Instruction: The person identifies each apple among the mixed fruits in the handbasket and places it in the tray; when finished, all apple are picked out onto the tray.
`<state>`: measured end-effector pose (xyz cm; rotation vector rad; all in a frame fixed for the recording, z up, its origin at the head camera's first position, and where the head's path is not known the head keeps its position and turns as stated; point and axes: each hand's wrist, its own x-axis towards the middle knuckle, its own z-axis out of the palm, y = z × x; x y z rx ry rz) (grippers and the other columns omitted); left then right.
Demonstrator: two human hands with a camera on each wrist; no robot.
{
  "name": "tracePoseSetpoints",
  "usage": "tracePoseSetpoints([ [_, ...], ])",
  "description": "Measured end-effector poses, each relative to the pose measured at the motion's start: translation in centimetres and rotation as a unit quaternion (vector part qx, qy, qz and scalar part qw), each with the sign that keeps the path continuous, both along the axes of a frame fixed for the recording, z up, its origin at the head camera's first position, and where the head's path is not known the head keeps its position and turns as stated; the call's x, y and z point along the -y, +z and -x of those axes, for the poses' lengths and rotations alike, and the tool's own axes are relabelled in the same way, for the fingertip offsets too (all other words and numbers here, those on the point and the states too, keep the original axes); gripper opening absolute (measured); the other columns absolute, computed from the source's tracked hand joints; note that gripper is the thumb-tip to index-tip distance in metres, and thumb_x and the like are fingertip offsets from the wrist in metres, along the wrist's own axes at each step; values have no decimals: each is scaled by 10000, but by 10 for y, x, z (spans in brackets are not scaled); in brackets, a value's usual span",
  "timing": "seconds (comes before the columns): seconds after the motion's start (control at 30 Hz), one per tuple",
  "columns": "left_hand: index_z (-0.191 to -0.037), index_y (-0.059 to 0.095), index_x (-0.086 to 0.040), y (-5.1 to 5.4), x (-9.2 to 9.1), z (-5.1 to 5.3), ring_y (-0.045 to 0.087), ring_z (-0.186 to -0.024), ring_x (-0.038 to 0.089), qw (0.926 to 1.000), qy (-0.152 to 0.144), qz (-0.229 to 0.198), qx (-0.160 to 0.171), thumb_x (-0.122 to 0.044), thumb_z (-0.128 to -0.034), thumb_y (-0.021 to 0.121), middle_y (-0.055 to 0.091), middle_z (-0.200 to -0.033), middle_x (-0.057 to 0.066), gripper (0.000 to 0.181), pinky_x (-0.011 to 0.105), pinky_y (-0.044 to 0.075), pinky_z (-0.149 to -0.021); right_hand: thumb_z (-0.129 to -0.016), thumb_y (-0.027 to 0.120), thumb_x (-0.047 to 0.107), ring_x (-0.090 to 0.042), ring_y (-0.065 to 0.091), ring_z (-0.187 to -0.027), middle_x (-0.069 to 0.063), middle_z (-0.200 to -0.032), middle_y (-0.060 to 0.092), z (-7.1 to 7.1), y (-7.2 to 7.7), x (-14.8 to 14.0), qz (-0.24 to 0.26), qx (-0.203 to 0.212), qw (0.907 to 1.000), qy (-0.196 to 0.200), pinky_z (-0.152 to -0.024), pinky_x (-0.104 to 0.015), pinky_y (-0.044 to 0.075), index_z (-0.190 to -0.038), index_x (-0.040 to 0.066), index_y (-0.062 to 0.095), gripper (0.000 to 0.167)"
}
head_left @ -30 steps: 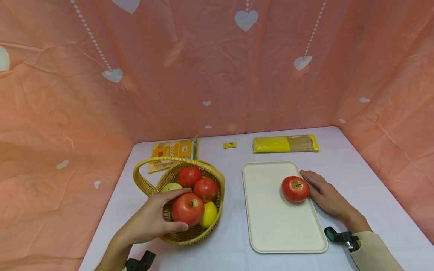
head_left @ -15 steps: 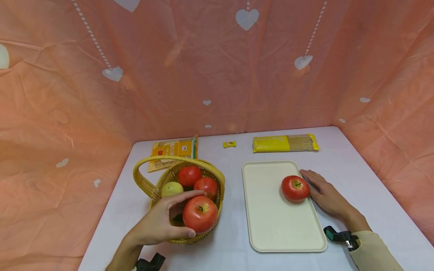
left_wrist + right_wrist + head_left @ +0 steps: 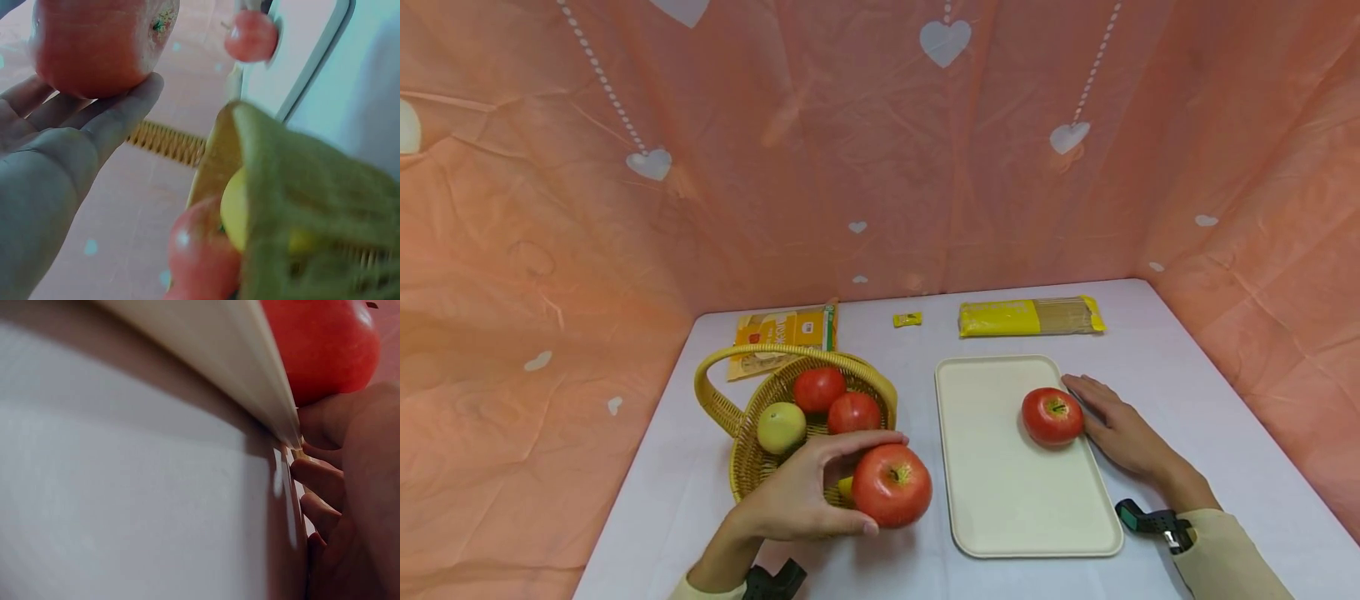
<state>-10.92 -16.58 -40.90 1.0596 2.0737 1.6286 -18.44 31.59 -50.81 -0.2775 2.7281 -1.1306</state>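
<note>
Red apple, gripped by the left hand, was carried beyond the basket, seemingly removed, the right hand relaxed.

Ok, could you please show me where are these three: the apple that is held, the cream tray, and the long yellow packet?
Held apple (image 3: 892, 490): head view, red skin below the stem.
Cream tray (image 3: 1000, 492): head view, bare flat inside.
Long yellow packet (image 3: 1026, 318): head view, yellow wrapping near the middle.

A creased peach-pink curtain patterned with pale hearts, some hanging on dotted lines, encloses the back and both sides of a white-covered desk with rounded far corners.
</note>
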Motion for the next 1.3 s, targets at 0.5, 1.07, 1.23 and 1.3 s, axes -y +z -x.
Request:
tracePoseSetpoints([
  [0.5,-1601,559,-171,-13,-50,9,638,-1398,187,9988,-272,-163,386,-119,-881,912,660,-1534,13,803,344,502,-1216,-1125,604,342,-546,129,-1655,-263,-1786,247,0,0,0,3,9,10000,-18,-1195,-875,206,-1731,163,342,684],
  [1.07,-1582,569,-200,-27,-110,21,637,-1365,110,9951,-22,-466,872,-65,-874,905,654,-1528,9,795,277,492,-1203,-1128,596,337,-554,134,-1649,-274,-1780,254,-1,-2,-1,-17,-35,10000,-43,-1192,-878,206,-1728,147,345,677],
  [1.23,-1590,559,-194,-32,-125,25,642,-1342,78,9934,105,-556,995,-67,-877,898,645,-1527,-20,800,256,494,-1191,-1126,599,321,-549,134,-1651,-275,-1779,255,0,-2,0,-35,-36,10000,-34,-1195,-873,209,-1727,145,346,675],
  [1.3,-1587,565,-176,-36,-131,27,645,-1332,73,9927,199,-619,1013,-62,-874,898,641,-1530,-14,795,248,497,-1184,-1127,597,322,-547,130,-1653,-274,-1781,251,0,-1,0,-35,-23,10000,-36,-1196,-874,206,-1728,147,344,675],
])
